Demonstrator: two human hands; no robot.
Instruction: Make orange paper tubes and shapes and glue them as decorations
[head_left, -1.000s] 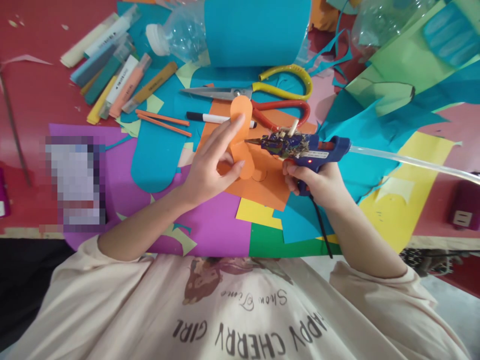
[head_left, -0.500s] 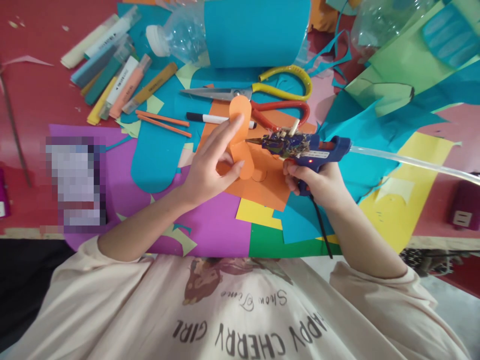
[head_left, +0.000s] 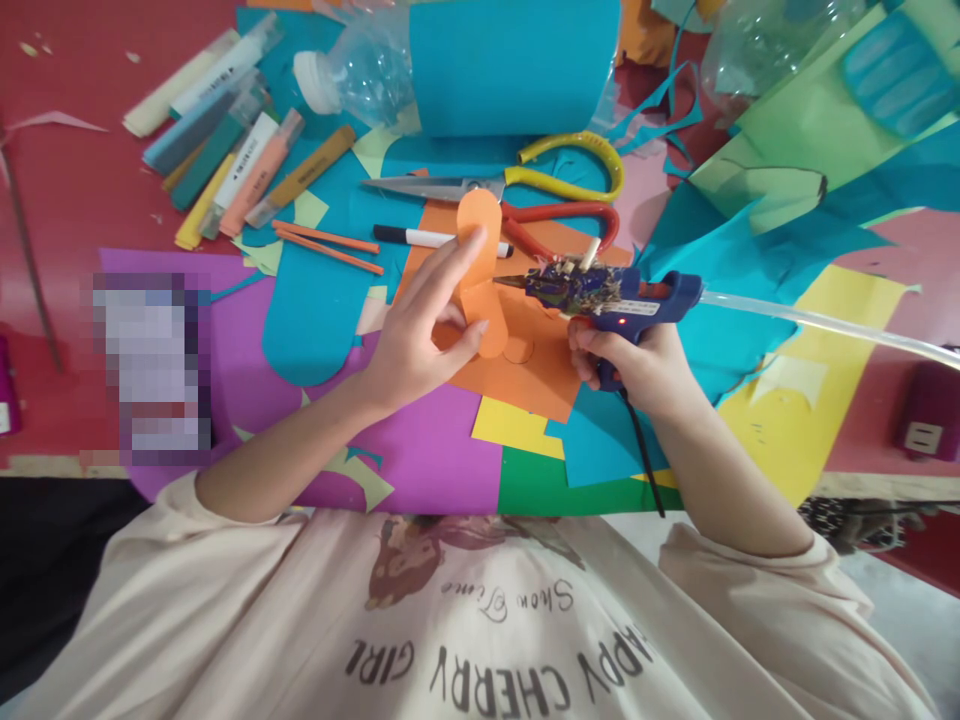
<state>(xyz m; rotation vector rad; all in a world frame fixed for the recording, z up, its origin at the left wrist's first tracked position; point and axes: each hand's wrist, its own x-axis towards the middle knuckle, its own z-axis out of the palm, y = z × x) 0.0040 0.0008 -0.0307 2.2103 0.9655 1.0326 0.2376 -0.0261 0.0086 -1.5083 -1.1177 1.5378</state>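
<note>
Between the fingers and thumb of my left hand [head_left: 420, 330] is an orange paper cutout [head_left: 484, 300] with rounded ends and a crease across its middle. My right hand [head_left: 637, 365] is wrapped round the handle of a blue hot glue gun [head_left: 622, 305], whose small red light is lit. The gun's metal nozzle points left and meets the cutout's right edge near the crease; whether it touches is hard to tell. A long clear glue stick [head_left: 810, 320] sticks out of its back. Beneath lies an orange sheet [head_left: 544, 375] with a drawn curve.
Scissors [head_left: 562, 190] with yellow and red handles and a black-and-white marker [head_left: 409, 237] lie just beyond. A plastic bottle [head_left: 360, 70] wrapped in blue paper lies behind them. Several markers [head_left: 225, 150], orange strips [head_left: 330, 245] and a phone [head_left: 154, 365] are at left.
Almost nothing differs. Both hands, the orange cutout and the glue gun stay in nearly the same place.
</note>
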